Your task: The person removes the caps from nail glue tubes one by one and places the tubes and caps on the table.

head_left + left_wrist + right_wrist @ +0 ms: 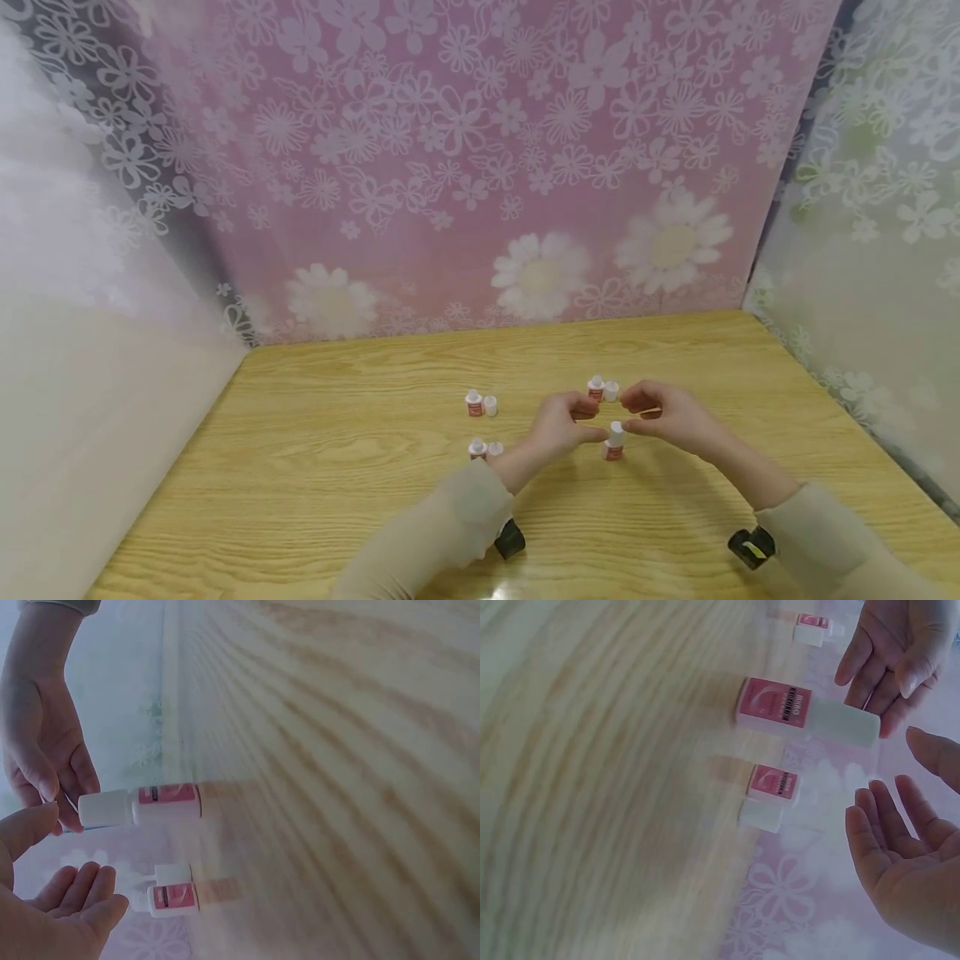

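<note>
A small white bottle with a pink label point(613, 450) stands upright on the table with its white cap point(846, 722) on. My left hand point(562, 425) is just left of the cap and my right hand point(671, 417) just right of it. Both hands have relaxed, slightly bent fingers, thumbs apart from the fingertips, and neither grips anything. In the right wrist view, a gap shows between the right fingers point(877, 825) and the cap. Behind the hands stands an uncapped bottle point(596, 390), with a loose cap point(611, 392) at its right.
Left of my hands, another uncapped bottle point(474, 405) has its cap point(491, 406) beside it. Nearer, a third uncapped bottle point(477, 450) and its cap point(495, 449) are partly hidden by my left forearm. Flower-patterned sheets point(450, 167) enclose the wooden table point(337, 500).
</note>
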The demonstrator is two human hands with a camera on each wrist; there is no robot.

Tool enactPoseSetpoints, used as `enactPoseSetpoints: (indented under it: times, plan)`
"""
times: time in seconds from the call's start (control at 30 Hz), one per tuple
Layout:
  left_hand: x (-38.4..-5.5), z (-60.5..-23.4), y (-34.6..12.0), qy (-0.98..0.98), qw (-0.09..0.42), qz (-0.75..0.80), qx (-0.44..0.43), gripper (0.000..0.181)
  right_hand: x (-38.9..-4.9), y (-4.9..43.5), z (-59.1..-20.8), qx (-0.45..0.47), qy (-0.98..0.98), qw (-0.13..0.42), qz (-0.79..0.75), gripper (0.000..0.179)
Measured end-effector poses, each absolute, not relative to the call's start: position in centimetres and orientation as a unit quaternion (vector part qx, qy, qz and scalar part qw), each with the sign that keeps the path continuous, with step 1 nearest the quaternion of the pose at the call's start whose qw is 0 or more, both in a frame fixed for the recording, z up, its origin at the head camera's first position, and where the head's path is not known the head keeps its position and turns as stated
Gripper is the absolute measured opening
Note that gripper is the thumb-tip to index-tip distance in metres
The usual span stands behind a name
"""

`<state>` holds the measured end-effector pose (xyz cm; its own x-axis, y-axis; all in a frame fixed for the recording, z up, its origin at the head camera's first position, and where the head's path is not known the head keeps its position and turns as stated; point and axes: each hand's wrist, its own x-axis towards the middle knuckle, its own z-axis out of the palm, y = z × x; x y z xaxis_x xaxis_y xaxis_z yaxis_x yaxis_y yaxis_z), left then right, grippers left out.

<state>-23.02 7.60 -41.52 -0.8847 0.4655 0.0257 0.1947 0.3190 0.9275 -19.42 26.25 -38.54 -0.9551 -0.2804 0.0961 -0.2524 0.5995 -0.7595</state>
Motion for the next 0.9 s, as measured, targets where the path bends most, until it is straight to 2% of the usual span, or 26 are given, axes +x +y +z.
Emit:
enactPoseSetpoints:
  times: [0.5,0.9]
  plan:
    - [-22.8,-43.0,9.1,0.783,0.154,0.585,0.144,0.030,-19.5,26.1,-40.1,-0.143,0.886,0.021,-0.440,0.036]
    - [-22.5,-43.8,10.3,0.789,0.170,0.580,0.109,0.024,-19.5,25.8,-41.2,-0.152,0.882,0.019,-0.445,0.027]
